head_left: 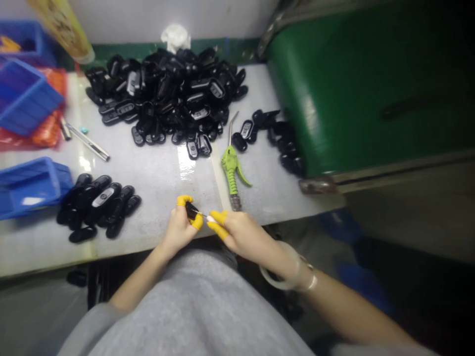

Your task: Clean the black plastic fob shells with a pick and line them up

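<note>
Near the table's front edge, my left hand, with yellow finger covers, is closed on a small black plastic part. My right hand, also in yellow finger covers, pinches a thin tool with a white end. The tool's slender metal shaft reaches left to the black part. A green air gun lies just beyond my right hand, its nozzle pointing away. Several black oval cases are grouped left of my hands, some with grey faces.
A large heap of black cases covers the table's back, with a smaller group at right. Blue bins and a cutter knife are at left. A green padded surface borders the table's right.
</note>
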A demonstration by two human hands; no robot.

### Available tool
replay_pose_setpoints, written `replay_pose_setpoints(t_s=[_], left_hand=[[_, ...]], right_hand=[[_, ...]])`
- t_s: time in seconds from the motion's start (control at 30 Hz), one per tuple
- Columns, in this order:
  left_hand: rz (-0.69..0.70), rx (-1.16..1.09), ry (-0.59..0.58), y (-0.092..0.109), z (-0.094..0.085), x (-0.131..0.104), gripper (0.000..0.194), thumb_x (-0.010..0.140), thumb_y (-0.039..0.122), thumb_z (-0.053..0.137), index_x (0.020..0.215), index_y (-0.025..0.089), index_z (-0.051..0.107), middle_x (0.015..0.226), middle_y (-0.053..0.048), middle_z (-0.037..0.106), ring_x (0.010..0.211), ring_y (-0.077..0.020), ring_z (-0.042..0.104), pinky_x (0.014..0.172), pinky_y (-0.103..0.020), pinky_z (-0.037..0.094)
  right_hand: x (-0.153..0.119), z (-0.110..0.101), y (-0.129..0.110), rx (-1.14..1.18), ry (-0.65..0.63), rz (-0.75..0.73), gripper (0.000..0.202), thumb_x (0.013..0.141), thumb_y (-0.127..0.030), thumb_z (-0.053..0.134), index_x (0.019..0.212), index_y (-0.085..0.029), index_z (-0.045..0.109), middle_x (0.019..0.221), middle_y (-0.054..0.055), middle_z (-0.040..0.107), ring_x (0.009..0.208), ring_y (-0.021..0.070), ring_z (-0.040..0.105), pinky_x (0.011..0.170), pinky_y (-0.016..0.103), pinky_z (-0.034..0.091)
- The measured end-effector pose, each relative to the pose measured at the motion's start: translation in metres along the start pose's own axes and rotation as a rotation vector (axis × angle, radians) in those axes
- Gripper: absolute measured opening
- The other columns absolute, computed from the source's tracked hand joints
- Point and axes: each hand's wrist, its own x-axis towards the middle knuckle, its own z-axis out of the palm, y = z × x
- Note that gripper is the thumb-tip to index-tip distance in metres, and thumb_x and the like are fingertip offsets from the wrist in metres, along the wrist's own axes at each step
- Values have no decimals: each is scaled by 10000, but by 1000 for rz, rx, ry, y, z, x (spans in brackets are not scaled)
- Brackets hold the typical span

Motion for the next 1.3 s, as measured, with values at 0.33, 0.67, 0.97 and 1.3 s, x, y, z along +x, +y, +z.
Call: replay_pose_setpoints(t_s=[0.33,0.67,0.97,1.3], left_hand=[[-165,-314,31,3,0,1,432,723,220,671,1064,225,406,674,79,466,472,-55,447,474,-186,380],[11,-374,93,13,-24,-9,461,796,352,648,1201,207,481,950,-37,615,625,-102,602,568,-237,496],[28,106,777,13,-152,-30,559,712,363,725,1199,178,524,996,-68,653,751,-139,636,646,-245,522],[144,801,396,21,-166,-26,402,835,424,565,1163,215,667,1205,-74,590,582,-94,548,702,-305,531]], right_hand=[[-5,-10,11,322,90,97,331,961,-385,422,931,-191,689,809,49,702,729,172,647,686,278,477],[-15,7,42,166,338,73,458,935,-424,421,1094,-87,687,1053,161,711,949,277,689,831,393,558],[-6,-1,52,153,378,97,413,931,-425,431,1087,-147,695,1050,133,717,968,274,686,837,397,561],[5,-7,44,97,327,81,392,942,-379,428,1102,-130,685,1000,134,726,897,254,695,793,371,549]])
